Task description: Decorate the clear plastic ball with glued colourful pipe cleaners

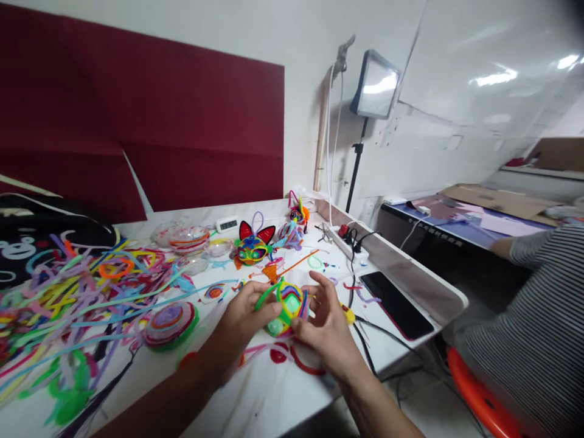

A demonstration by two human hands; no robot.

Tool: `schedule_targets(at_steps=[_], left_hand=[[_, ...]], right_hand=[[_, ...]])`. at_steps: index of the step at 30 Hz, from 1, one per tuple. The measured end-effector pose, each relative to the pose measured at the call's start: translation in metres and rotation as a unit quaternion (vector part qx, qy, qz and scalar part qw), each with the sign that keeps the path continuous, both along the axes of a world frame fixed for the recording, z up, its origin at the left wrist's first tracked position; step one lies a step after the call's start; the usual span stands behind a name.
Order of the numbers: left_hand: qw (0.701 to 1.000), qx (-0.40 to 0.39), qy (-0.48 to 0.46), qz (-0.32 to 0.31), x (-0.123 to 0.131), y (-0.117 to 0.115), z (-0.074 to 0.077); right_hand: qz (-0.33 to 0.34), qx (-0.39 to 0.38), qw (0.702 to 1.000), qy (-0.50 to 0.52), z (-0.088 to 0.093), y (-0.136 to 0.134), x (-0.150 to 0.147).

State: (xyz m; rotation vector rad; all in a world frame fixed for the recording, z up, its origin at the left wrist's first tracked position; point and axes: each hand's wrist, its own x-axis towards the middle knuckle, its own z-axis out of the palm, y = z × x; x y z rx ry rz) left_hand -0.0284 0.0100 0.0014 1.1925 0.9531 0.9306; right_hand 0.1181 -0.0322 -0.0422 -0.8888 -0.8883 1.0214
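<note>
My left hand (244, 317) and my right hand (325, 322) hold between them a small multicoloured pipe-cleaner ball (288, 309), just above the white table (274, 395). A green pipe cleaner arcs over the ball from the fingers of my left hand. My right hand's thumb presses the ball's near side while its fingers spread behind it. Red pipe-cleaner loops (305, 362) lie on the table under my hands.
A big heap of loose coloured pipe cleaners (68, 292) covers the table's left. A coiled disc (170, 324), a finished cat-like figure (252, 245), clear bowls (185, 237), a black phone (396, 304) and a power strip (349, 238) lie around. A person in a striped top (542, 316) sits at right.
</note>
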Motion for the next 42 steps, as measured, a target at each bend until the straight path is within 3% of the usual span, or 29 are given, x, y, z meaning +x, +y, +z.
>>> schedule_targets(at_steps=[7,17,21,23,26,31,35,42], left_hand=[[0.998,-0.046,-0.041,-0.028,0.008,0.003,0.001],[0.996,-0.059,-0.070,-0.021,0.009,0.009,-0.005],[0.994,-0.082,-0.075,-0.009,0.008,0.013,-0.002],[0.994,-0.089,-0.069,-0.004,0.007,0.015,-0.001],[0.993,-0.093,-0.073,0.001,0.006,0.018,0.000],[0.991,-0.102,-0.083,-0.004,0.004,0.023,-0.003],[0.991,-0.104,-0.086,-0.006,0.004,0.025,-0.006],[0.988,-0.120,-0.097,-0.020,0.003,0.023,-0.005]], right_hand=[[-0.003,-0.025,0.998,-0.052,0.014,0.002,0.010],[0.010,-0.036,0.995,-0.095,0.008,0.004,0.008],[-0.028,-0.003,0.983,-0.182,0.007,-0.001,0.018],[-0.059,0.024,0.959,-0.276,0.006,-0.007,0.029],[-0.095,0.043,0.895,-0.434,0.004,-0.019,0.051],[-0.086,-0.010,0.787,-0.611,-0.006,-0.033,0.085],[-0.092,-0.035,0.715,-0.692,-0.015,-0.032,0.094],[-0.047,-0.187,0.647,-0.738,-0.009,-0.011,0.098]])
